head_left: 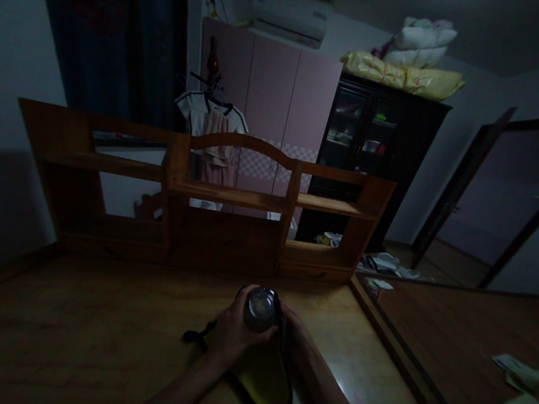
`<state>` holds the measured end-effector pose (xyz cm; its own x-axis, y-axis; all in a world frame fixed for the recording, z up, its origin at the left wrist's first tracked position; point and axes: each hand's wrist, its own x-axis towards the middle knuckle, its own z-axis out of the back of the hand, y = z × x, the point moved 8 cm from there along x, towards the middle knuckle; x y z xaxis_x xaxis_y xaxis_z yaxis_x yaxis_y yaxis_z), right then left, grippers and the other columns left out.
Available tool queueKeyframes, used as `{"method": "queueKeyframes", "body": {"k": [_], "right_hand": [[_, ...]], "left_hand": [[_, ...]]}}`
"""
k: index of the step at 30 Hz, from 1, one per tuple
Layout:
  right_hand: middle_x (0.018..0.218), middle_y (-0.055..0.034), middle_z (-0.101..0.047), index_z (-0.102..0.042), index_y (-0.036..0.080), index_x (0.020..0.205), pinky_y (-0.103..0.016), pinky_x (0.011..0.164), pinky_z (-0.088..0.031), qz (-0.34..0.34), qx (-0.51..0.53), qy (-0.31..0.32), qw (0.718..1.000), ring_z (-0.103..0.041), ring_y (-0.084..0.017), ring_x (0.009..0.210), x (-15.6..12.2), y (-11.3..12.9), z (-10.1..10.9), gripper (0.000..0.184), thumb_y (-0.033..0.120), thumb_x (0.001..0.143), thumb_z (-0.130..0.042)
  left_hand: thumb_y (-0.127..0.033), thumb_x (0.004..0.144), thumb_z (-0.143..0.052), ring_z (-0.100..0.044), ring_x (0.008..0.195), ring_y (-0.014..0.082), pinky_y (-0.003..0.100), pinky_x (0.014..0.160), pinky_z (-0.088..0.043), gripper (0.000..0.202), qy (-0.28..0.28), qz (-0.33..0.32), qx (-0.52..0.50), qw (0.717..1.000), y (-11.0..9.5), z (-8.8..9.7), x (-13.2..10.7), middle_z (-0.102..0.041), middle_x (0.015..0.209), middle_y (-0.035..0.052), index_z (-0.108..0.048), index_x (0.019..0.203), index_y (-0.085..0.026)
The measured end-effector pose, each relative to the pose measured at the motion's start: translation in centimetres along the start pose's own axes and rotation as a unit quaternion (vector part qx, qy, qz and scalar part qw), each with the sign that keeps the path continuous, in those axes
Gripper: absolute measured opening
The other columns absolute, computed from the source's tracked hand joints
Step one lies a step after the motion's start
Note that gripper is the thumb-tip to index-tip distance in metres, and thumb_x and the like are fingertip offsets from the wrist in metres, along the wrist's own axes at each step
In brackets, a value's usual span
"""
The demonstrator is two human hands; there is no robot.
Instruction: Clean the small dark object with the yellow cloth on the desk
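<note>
My left hand (239, 324) is wrapped round a dark, round object (262, 309) with a shiny, glassy end facing up; its exact kind I cannot make out in the dim light. Beneath it spreads a dark-edged case (264, 381) with a yellow-green lining, opened out over the wooden desk top (111, 327). On the other side my right hand (293, 331) is closed on the dark edge of the case, close to the round object. Its fingertips are partly hidden behind that edge. A dark strap (194, 337) sticks out at the case's left.
Behind the desk top stands a wooden shelf unit (231, 195) with small drawers. A raised wooden edge (393, 348) runs along the right, with pale cloth (535, 398) beyond it. Further back are a pink wardrobe (270, 91) and a black cabinet (385, 137).
</note>
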<state>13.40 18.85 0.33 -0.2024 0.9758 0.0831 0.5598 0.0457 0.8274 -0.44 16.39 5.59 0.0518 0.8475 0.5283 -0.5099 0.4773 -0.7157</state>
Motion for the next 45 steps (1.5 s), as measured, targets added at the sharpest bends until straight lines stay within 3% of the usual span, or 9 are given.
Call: {"method": "queueKeyframes", "body": {"k": [8, 19, 24, 29, 37, 45], "right_hand": [[0.100, -0.0059, -0.073, -0.071, 0.017, 0.097, -0.035, 0.091, -0.045, 0.014, -0.015, -0.004, 1.000, -0.064, -0.024, 0.095, 0.2, 0.3, -0.2, 0.031, 0.038, 0.075, -0.071], [0.093, -0.0031, -0.073, -0.074, 0.022, 0.084, -0.040, 0.091, -0.045, 0.026, -0.077, -0.044, 0.996, -0.062, -0.029, 0.098, -0.9, 1.2, -1.0, 0.027, 0.043, 0.066, -0.074], [0.099, -0.0042, -0.072, -0.073, 0.022, 0.091, -0.041, 0.094, -0.044, 0.009, -0.062, -0.034, 0.997, -0.061, -0.028, 0.102, -1.0, 1.0, -1.6, 0.033, 0.049, 0.071, -0.069], [0.102, -0.0084, -0.072, -0.071, 0.016, 0.101, -0.040, 0.095, -0.044, -0.027, -0.001, -0.002, 1.000, -0.063, -0.026, 0.099, -0.8, 0.2, -2.0, 0.040, 0.048, 0.079, -0.063], [0.092, -0.0103, -0.073, -0.072, 0.010, 0.095, -0.032, 0.079, -0.048, -0.013, 0.001, -0.018, 1.000, -0.066, -0.021, 0.081, 0.3, -0.4, -0.2, 0.038, 0.044, 0.079, -0.069], [0.094, -0.0065, -0.073, -0.072, 0.015, 0.096, -0.030, 0.081, -0.047, 0.000, 0.016, -0.007, 1.000, -0.065, -0.020, 0.084, 0.2, 0.0, -0.3, 0.031, 0.040, 0.078, -0.071]], "left_hand": [[-0.041, 0.060, -0.080, -0.065, 0.102, 0.0249, 0.037, 0.084, -0.054, 0.082, 0.007, -0.004, -0.016, 1.000, 0.3, -0.3, -0.1, -0.064, 0.116, 0.0040, -0.039, 0.130, -0.029], [-0.046, 0.061, -0.079, -0.057, 0.116, 0.0269, 0.041, 0.098, -0.048, 0.086, 0.008, -0.113, 0.045, 0.993, -1.0, -0.8, -0.5, -0.056, 0.129, 0.0064, -0.036, 0.133, -0.028], [-0.041, 0.061, -0.079, -0.059, 0.112, 0.0273, 0.041, 0.095, -0.049, 0.083, -0.015, -0.093, 0.057, 0.994, -0.7, -0.5, -0.5, -0.057, 0.127, 0.0069, -0.037, 0.132, -0.027], [-0.037, 0.062, -0.078, -0.058, 0.112, 0.0266, 0.041, 0.095, -0.049, 0.083, 0.004, -0.076, 0.057, 0.995, -0.5, -0.7, -0.4, -0.056, 0.128, 0.0060, -0.036, 0.133, -0.028], [-0.035, 0.063, -0.077, -0.059, 0.112, 0.0261, 0.038, 0.093, -0.050, 0.080, -0.001, -0.059, 0.062, 0.996, -0.3, -0.6, -0.1, -0.057, 0.127, 0.0065, -0.038, 0.132, -0.027], [-0.042, 0.061, -0.078, -0.063, 0.107, 0.0276, 0.039, 0.089, -0.052, 0.082, -0.003, -0.037, 0.072, 0.997, -0.1, -0.6, 0.0, -0.061, 0.122, 0.0055, -0.038, 0.131, -0.029]]}}
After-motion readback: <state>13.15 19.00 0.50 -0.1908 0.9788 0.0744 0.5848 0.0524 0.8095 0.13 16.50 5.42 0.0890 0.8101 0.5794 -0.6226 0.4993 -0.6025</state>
